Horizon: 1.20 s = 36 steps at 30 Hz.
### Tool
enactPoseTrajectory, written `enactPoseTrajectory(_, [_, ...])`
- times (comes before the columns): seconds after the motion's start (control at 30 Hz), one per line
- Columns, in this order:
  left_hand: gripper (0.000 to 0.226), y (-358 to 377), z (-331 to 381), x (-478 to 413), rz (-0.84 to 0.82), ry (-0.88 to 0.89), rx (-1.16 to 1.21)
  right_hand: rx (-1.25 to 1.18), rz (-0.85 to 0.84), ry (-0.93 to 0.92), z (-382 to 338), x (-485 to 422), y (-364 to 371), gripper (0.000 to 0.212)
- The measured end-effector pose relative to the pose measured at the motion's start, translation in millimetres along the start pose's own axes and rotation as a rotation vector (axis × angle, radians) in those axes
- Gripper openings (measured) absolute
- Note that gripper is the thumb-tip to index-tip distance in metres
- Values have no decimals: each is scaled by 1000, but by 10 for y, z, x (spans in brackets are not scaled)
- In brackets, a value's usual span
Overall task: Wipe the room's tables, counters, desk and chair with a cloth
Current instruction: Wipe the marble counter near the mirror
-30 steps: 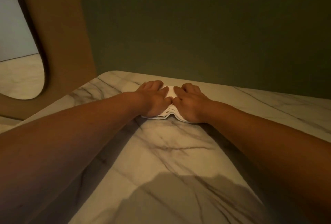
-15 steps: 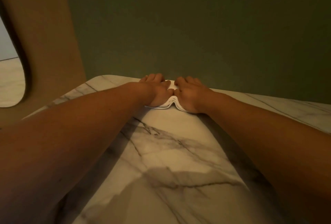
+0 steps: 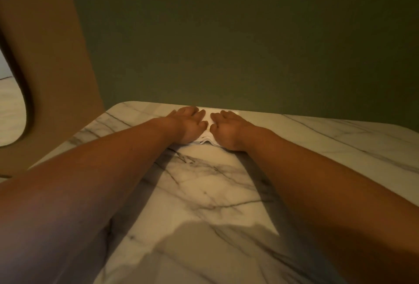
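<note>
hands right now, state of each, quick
Left hand: open, fingers flat, pressing the folded white cloth.
Right hand: open, pressing the same cloth.

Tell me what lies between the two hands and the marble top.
A folded white cloth, pressed flat under the left hand and right hand, lies on the marble top near the green wall; the head view shows it.
</note>
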<state>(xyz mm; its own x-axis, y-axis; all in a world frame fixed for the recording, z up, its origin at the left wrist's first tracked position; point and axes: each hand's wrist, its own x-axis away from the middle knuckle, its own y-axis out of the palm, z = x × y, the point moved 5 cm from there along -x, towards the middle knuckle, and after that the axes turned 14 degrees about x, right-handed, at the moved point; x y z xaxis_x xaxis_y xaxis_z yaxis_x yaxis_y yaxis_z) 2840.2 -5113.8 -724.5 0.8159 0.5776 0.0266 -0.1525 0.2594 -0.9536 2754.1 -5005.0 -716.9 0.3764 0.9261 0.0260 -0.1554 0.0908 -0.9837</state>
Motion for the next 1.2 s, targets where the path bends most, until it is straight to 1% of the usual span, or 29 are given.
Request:
enactPoseTrajectory(0.1, [59,29,29,195,-19,12,3,-57,9,44,-52,188,15,56])
enactPoseTrajectory(0.17, [59,27,73,369,-8,20,14,-60,12,38,-126,318,16,54])
enactPoseTrajectory(0.23, [60,40,103,564,-10,23,15,-73,-17,56,-175,459,23,56])
enactPoseTrajectory(0.3, [60,52,132,791,-4,17,31,-62,-16,36,-239,615,14,58])
enactPoseTrajectory(0.4, [60,66,184,1208,-7,15,29,-43,-35,5,-387,975,-9,58])
enactPoseTrajectory(0.5, [62,88,241,1615,-32,30,1,-32,-20,-16,-533,1370,-49,53])
enactPoseTrajectory(0.6, [62,101,316,2027,-53,27,-3,-11,-61,8,-655,1754,-124,52])
enactPoseTrajectory(0.7, [61,127,410,2426,-72,25,9,91,-47,-47,-811,2094,-186,53])
enactPoseTrajectory(0.77, [60,142,463,2681,-91,29,3,117,-52,-89,-905,2330,-198,56])
enactPoseTrajectory(0.9, [61,213,527,3173,-144,38,-2,53,-102,-189,-1091,2754,-213,66])
enactPoseTrajectory(0.97, [62,241,528,3401,-143,39,24,10,-114,-219,-1211,2927,-251,70])
enactPoseTrajectory(1.07, [62,256,532,3685,-132,28,27,-33,-122,-219,-1381,3125,-295,71])
enactPoseTrajectory(1.2, [65,255,490,3979,-146,18,-70,29,-108,-254,-1618,3334,-292,69])
